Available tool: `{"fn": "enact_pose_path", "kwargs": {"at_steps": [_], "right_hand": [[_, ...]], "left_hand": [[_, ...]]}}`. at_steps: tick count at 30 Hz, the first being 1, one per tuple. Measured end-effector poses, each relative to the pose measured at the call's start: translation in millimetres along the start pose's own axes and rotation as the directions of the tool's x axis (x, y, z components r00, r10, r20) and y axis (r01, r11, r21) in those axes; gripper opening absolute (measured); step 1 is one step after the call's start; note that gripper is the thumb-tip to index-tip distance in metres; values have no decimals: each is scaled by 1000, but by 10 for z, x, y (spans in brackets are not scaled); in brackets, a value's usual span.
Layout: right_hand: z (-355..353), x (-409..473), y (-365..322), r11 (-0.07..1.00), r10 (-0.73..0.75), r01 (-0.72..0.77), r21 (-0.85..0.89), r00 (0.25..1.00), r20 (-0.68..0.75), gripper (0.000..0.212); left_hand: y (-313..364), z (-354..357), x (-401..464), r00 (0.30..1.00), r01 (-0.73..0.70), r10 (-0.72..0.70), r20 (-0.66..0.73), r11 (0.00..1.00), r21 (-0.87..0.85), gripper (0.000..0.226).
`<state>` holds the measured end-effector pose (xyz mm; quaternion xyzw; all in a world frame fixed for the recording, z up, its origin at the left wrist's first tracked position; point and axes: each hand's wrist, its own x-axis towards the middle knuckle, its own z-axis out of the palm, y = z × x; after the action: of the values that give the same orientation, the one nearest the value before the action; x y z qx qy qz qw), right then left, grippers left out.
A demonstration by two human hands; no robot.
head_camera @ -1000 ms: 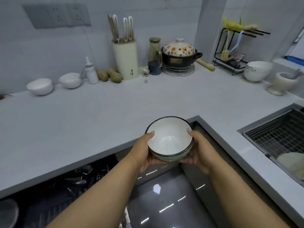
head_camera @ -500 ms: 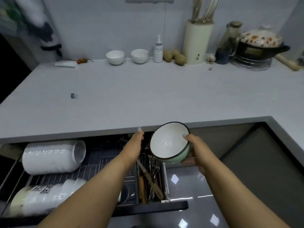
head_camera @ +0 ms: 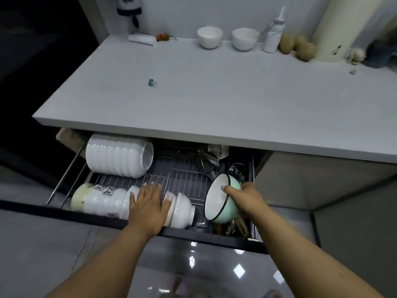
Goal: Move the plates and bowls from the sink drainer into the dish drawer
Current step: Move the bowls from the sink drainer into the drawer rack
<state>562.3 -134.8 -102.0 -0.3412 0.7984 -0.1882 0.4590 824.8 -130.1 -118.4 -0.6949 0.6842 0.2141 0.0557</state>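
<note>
My right hand [head_camera: 243,197] grips a mint-green bowl [head_camera: 219,201] with a white inside and a dark rim. The bowl is tipped on its side over the right part of the open dish drawer [head_camera: 187,177], its mouth facing left. My left hand [head_camera: 148,206] lies flat, fingers spread, on top of a front row of white bowls [head_camera: 103,201] that lie on their sides in the wire rack. A second row of white bowls [head_camera: 118,155] lies at the back left of the drawer. The sink drainer is out of view.
Cutlery [head_camera: 235,225] fills the drawer's right compartment under the green bowl, and a metal strainer [head_camera: 209,155] sits at the back. The grey countertop [head_camera: 204,89] overhangs the drawer and carries two white bowls [head_camera: 225,37], a bottle [head_camera: 275,33] and potatoes [head_camera: 297,47].
The view swung left and down from the counter corner to the open drawer. My left hand let go of the green bowl and came down onto the front row of bowls; my right hand lowered and tipped it.
</note>
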Motion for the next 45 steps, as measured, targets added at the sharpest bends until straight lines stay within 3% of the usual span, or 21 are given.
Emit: {"fn": "enact_pose_path", "kwargs": {"at_steps": [3,6,13,15,19,25,33,40,45], "right_hand": [[235,6,-43,970,24,-22,-243,1000,6,85],[449,30,-96,920,29,-21,-391,1000,13,87],[873,101,-179,860,55,-18,-511,997,59,113],[970,121,-215,843,71,-30,-536,996,57,110],[1126,186,-245,819,113,-50,-571,991,75,100],[1303,287,-151,830,185,-97,-549,977,108,103],[1407,359,-129,829,137,-28,-558,979,154,94],[1499,371,-138,859,130,27,-512,955,268,98],[1466,329,-147,855,164,-9,-518,953,254,101]], "left_hand": [[-133,78,-44,998,-58,59,-30,998,41,90],[-172,97,-20,995,-82,82,-55,997,12,95],[-173,104,-27,991,-112,118,-59,989,94,93],[-177,107,-20,991,-117,124,-58,987,114,93],[-182,118,-1,990,-117,125,-65,986,118,94],[-190,128,12,990,-118,127,-61,985,127,93],[-209,142,16,989,-128,137,-59,983,130,92],[-216,153,25,989,-126,134,-60,985,121,91],[-207,139,12,986,-133,143,-86,985,113,89]]}}
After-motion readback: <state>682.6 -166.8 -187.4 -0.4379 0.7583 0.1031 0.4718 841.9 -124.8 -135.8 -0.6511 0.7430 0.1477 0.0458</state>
